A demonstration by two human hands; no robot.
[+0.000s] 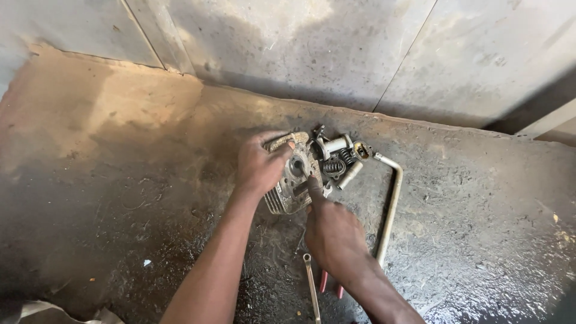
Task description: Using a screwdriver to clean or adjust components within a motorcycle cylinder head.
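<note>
**Clerk:** Grip, left hand: fingers curled over the upper left edge of the finned engine head, pressed against it, thumb side toward the bore. Item lay on the oily concrete floor, near the foot of the wall.

**Checker:** Handling notes for the head?

**Clerk:** Judged heavy for its bulk, cast metal, fully stiff. Surfaces looked greasy, so likely slippery. Fins along the lower left seemed thin and could chip; best hold judged to be the solid outer edges, not the fins or the fittings.

**Checker:** Next entry, moving right.

**Clerk:** Grip, right hand: index finger extended onto the face of the head beside the central opening; remaining fingers folded. Whether it pinched anything small, I could not tell.

**Checker:** Attachments?

**Clerk:** Valve springs and a short pale cylinder, clustered at the head's right side, touching it.

**Checker:** Loose items?

**Clerk:** Spanner flat on the floor under the right forearm; red-handled pliers just beside it, partly hidden. Bent metal bar further right, apart from the hands.
</note>
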